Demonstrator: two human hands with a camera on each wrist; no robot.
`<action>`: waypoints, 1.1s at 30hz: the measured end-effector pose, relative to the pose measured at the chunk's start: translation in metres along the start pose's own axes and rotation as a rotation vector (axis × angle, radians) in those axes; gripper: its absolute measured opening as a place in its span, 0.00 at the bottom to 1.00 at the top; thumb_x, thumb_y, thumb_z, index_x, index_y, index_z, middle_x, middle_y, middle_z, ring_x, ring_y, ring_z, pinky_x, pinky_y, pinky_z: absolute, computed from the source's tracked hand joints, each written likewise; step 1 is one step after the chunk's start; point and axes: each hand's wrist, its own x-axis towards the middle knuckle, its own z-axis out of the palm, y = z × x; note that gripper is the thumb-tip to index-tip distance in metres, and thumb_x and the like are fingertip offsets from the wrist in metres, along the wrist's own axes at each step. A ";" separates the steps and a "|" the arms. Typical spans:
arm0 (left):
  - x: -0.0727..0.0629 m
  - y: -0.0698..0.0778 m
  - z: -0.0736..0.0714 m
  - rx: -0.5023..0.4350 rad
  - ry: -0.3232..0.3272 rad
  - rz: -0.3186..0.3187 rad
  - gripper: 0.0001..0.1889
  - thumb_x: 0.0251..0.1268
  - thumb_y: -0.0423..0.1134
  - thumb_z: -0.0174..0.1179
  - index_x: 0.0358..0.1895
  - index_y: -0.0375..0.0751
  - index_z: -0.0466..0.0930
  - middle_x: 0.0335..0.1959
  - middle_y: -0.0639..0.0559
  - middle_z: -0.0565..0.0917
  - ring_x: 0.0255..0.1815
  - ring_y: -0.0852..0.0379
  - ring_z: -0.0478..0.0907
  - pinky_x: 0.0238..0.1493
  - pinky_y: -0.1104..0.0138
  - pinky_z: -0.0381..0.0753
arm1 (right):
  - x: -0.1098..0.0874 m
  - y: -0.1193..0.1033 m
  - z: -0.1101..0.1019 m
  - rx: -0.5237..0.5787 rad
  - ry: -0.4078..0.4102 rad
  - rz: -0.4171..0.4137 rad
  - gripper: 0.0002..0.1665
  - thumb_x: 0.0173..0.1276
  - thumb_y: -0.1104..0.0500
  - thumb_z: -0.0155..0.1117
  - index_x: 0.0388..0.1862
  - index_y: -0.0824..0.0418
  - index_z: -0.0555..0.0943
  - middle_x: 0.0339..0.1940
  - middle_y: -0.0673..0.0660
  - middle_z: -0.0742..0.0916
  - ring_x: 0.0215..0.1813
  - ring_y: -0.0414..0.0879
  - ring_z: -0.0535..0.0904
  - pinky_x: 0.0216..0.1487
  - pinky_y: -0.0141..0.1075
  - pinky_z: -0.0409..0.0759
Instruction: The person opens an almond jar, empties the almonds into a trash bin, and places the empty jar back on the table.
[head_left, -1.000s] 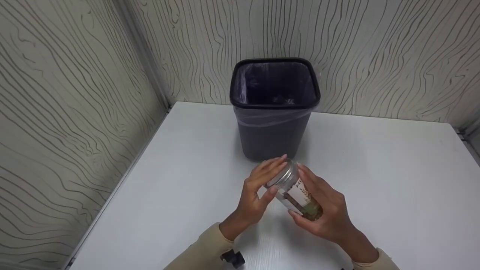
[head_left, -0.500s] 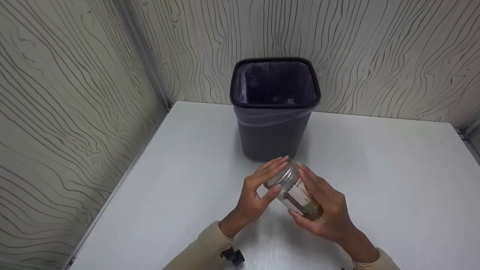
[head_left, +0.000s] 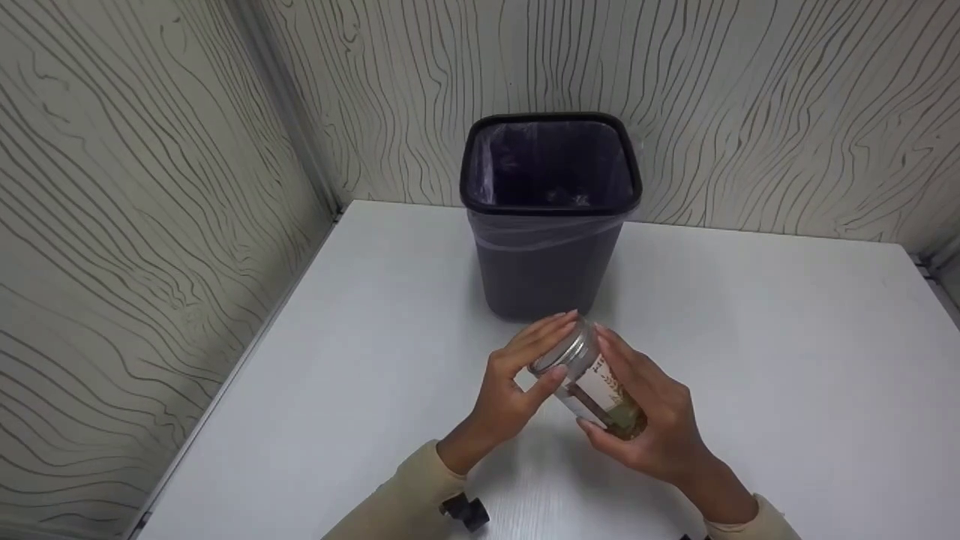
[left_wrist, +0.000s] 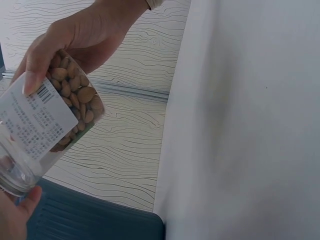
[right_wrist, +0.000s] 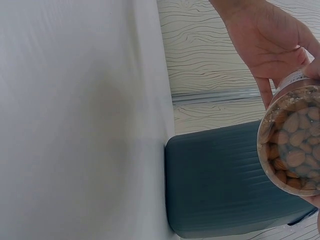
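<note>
A clear jar of almonds (head_left: pixel 611 397) is held tilted above the table, its lid end up and to the left. My right hand (head_left: pixel 656 420) grips the jar's body, thumb below and fingers along the upper side. My left hand (head_left: pixel 506 394) spans the silvery lid (head_left: pixel 576 349), with fingers laid across the top and the thumb at its rim. A white printed label (left_wrist: pixel 37 117) with a barcode shows in the left wrist view. Through the transparent base, brown almonds (right_wrist: pixel 295 145) appear in the right wrist view. Part of the lid is hidden under my left fingers.
A dark bin (head_left: pixel 551 274) lined with a thin clear bag stands just beyond the jar, against the back wall. The white table (head_left: pixel 360 315) is bounded by wood-grain panels (head_left: pixel 150 225) at left and back. A small black device (head_left: pixel 466 512) sits at my left sleeve.
My left thumb and fingers have shifted slightly to the right along the lid. My right hand and the jar stay almost still.
</note>
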 end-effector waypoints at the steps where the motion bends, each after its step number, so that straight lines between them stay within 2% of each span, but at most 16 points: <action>1: 0.000 0.000 0.000 0.004 0.001 0.000 0.23 0.72 0.33 0.60 0.69 0.36 0.75 0.70 0.44 0.76 0.73 0.45 0.70 0.71 0.51 0.69 | 0.000 0.000 0.000 0.001 0.002 -0.002 0.47 0.57 0.47 0.77 0.63 0.81 0.73 0.62 0.77 0.79 0.64 0.57 0.80 0.67 0.31 0.72; 6: -0.001 -0.001 0.000 0.029 0.008 0.005 0.23 0.72 0.33 0.60 0.69 0.37 0.76 0.70 0.45 0.76 0.72 0.46 0.71 0.71 0.51 0.70 | 0.000 0.000 0.001 0.002 0.006 -0.007 0.48 0.57 0.47 0.77 0.63 0.81 0.73 0.62 0.77 0.79 0.63 0.57 0.80 0.66 0.31 0.72; 15: -0.002 0.003 0.002 0.082 0.018 -0.025 0.23 0.73 0.34 0.60 0.69 0.39 0.76 0.70 0.47 0.77 0.71 0.48 0.72 0.70 0.52 0.71 | 0.000 -0.002 0.001 0.000 0.010 -0.007 0.47 0.57 0.47 0.77 0.62 0.81 0.74 0.61 0.78 0.80 0.63 0.57 0.81 0.66 0.30 0.72; 33: -0.001 0.008 0.003 0.104 0.044 -0.029 0.22 0.73 0.35 0.60 0.68 0.38 0.77 0.69 0.46 0.78 0.70 0.49 0.73 0.68 0.54 0.73 | -0.002 0.000 0.001 0.008 -0.007 0.013 0.48 0.58 0.47 0.77 0.64 0.81 0.73 0.63 0.76 0.79 0.63 0.54 0.80 0.65 0.27 0.73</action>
